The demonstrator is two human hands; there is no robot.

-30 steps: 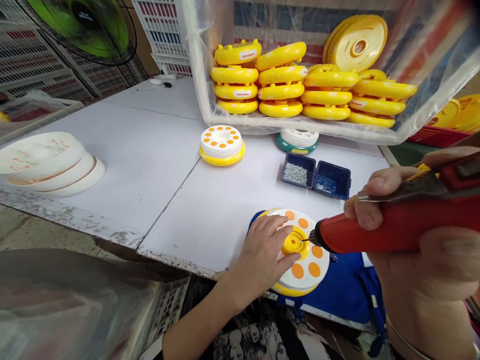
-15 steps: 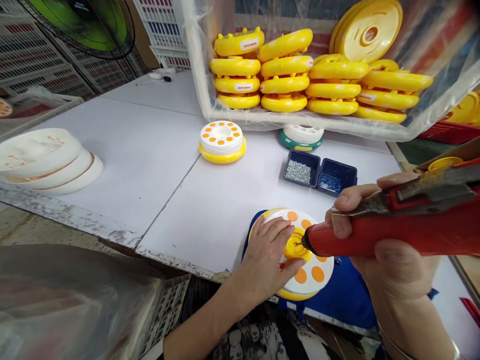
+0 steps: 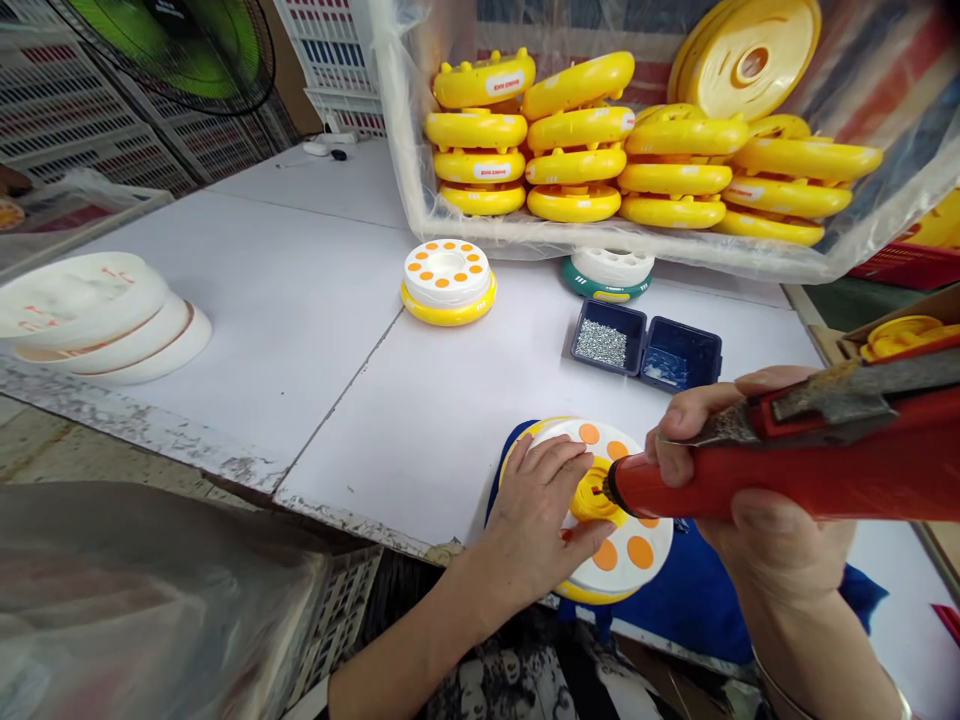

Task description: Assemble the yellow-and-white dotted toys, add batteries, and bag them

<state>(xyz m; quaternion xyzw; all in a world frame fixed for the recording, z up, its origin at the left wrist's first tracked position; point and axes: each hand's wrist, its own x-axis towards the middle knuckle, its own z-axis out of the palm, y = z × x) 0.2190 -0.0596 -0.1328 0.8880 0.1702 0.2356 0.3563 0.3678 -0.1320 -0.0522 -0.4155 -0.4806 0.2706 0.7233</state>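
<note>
A round white toy disc [image 3: 630, 560] with orange dots and a yellow hub lies on a blue cloth [image 3: 690, 590] at the table's near edge. My left hand [image 3: 536, 515] lies flat on the disc's left side, fingers stretched out, pressing it down. My right hand [image 3: 750, 520] is closed around a red electric screwdriver [image 3: 795, 470]. The tool's tip sits in the yellow hub [image 3: 592, 495]. The screw itself is hidden by the tool.
Two dark blue trays [image 3: 646, 347] stand behind the disc, the left one full of small screws. A finished white-and-yellow disc [image 3: 448, 282] and a white-and-green disc [image 3: 609, 275] sit farther back. A plastic-lined bin [image 3: 637, 150] holds several yellow discs. White plates [image 3: 97, 320] are stacked at left.
The screwdriver has pushed a little further left into the yellow hub. My left hand stays flat on the disc. The view has shifted slightly.
</note>
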